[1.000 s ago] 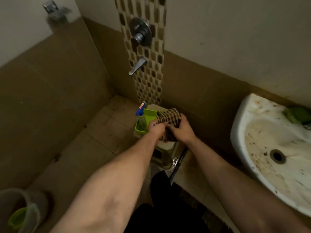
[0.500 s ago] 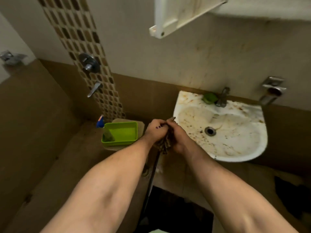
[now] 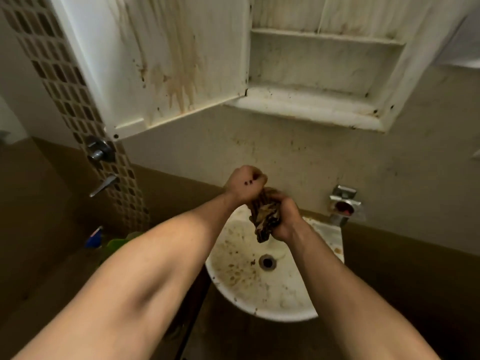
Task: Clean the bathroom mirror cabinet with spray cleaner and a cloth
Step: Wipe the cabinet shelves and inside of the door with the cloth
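Note:
A bunched brown checked cloth hangs between both hands above the stained white sink. My left hand grips its upper end and my right hand grips its lower part. Above, the white cabinet stands open, its shelves streaked with brown dirt. Its door is swung out to the left, stained on the inner face. The blue top of the spray bottle shows at lower left, partly behind my left forearm.
A green tub peeks out beside the spray bottle. Shower valve and spout sit on the mosaic tile strip at left. A chrome fitting sticks out of the wall right of the sink.
The view swung up and right from the floor corner to the sink and open cabinet. Both hands carried the cloth from the green tub to above the sink.

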